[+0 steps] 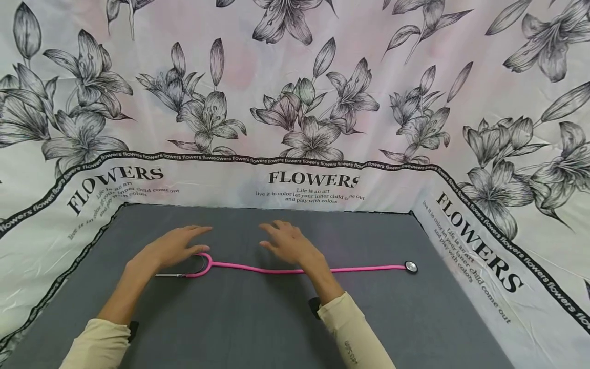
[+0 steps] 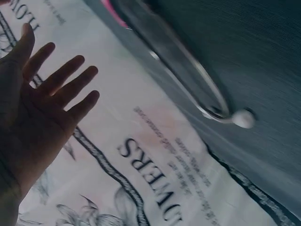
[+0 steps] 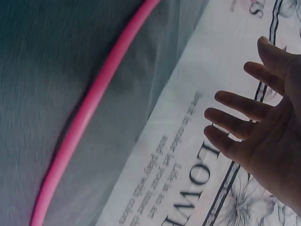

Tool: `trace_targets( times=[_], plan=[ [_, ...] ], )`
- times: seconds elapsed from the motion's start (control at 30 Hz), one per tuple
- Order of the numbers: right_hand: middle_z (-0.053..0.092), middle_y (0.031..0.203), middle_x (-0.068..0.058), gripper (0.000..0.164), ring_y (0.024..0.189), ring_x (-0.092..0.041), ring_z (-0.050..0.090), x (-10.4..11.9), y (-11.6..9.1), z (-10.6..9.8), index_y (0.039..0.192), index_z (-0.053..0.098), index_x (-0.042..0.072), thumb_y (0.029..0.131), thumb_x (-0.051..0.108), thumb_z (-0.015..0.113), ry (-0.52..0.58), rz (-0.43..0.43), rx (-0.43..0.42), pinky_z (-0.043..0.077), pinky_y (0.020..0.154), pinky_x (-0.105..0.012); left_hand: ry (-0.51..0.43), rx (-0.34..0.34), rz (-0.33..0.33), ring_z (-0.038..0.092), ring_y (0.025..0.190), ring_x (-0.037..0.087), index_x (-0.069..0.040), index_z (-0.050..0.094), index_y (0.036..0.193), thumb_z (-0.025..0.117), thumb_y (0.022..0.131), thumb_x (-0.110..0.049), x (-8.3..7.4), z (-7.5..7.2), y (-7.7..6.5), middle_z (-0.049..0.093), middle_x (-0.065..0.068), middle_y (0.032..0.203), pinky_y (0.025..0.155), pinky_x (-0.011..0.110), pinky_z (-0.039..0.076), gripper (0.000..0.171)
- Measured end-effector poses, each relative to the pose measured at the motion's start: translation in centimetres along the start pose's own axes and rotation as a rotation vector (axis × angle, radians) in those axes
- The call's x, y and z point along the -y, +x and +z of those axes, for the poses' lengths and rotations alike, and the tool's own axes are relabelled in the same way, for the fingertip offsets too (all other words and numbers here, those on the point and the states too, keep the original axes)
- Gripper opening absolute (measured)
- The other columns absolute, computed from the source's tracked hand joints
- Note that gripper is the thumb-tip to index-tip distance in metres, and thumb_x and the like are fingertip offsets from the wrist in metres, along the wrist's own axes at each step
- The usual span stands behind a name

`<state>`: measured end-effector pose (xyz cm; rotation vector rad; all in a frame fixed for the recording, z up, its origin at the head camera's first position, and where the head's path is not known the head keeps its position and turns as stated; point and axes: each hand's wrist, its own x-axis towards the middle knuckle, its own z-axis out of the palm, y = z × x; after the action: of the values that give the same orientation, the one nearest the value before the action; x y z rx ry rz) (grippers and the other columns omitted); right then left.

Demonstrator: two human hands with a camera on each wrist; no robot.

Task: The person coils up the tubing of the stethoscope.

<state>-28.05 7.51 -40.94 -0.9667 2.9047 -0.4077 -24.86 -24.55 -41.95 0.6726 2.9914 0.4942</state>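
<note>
A pink stethoscope lies stretched out across the grey table, its round chestpiece at the right end. Its metal ear tubes point left, and a white eartip shows in the left wrist view. My left hand hovers over the ear-tube end with fingers spread, hiding part of it. Above the middle of the pink tubing is my right hand, fingers extended; that wrist crosses over the tube in the head view. Neither hand holds anything.
The grey tabletop ends at a white floral cloth that rises at the back and both sides. Dark bands sit on both wrists, below cream sleeves.
</note>
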Motion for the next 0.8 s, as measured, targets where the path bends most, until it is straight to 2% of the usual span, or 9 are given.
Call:
trace_targets(
  times=[0.23,0.5,0.57,0.67,0.8],
  plan=[
    [0.058,0.152,-0.01,0.049,0.141,-0.03,0.056,2.1,0.6,1.2,0.152,0.052,0.016,0.108,0.036,0.057,-0.038,-0.064,0.055,0.046,0.116,-0.052,-0.022,0.049,-0.005,0.051,0.136,0.058,-0.002,0.05,0.152,0.077,0.092,-0.041,2.6,0.7,-2.0,0.051,0.036,0.15,0.106,0.07,0.044,0.076],
    [0.068,0.137,-0.005,0.047,0.123,-0.021,0.066,3.9,1.6,3.9,0.147,0.058,0.017,0.104,0.034,0.065,-0.092,-0.111,0.104,0.054,0.105,-0.038,0.091,-0.009,-0.051,0.036,0.138,0.071,-0.001,0.057,0.144,0.094,0.068,-0.041,5.7,1.9,-4.3,0.042,0.042,0.151,0.106,0.08,0.034,0.093],
    [0.069,0.132,-0.004,0.047,0.119,-0.02,0.068,4.2,1.8,4.7,0.146,0.06,0.017,0.102,0.033,0.069,-0.124,-0.111,0.127,0.055,0.102,-0.036,0.096,-0.012,-0.048,0.036,0.137,0.072,0.0,0.06,0.14,0.095,0.068,-0.037,6.3,2.2,-4.7,0.042,0.043,0.15,0.105,0.08,0.035,0.088],
    [0.07,0.125,-0.002,0.045,0.112,-0.017,0.068,4.5,1.8,5.5,0.142,0.063,0.019,0.099,0.03,0.073,-0.182,-0.102,0.148,0.056,0.096,-0.033,0.073,-0.023,-0.024,0.04,0.134,0.072,0.0,0.065,0.13,0.093,0.071,-0.031,6.9,2.6,-5.0,0.046,0.044,0.146,0.101,0.079,0.039,0.072],
    [0.068,0.109,0.0,0.035,0.097,-0.014,0.064,4.7,1.8,6.3,0.131,0.071,0.019,0.096,0.023,0.076,-0.233,-0.11,0.134,0.054,0.083,-0.028,0.048,-0.082,0.052,0.053,0.124,0.065,-0.007,0.068,0.111,0.091,0.074,-0.027,7.4,3.4,-5.1,0.053,0.042,0.138,0.094,0.072,0.048,0.048]
  ],
)
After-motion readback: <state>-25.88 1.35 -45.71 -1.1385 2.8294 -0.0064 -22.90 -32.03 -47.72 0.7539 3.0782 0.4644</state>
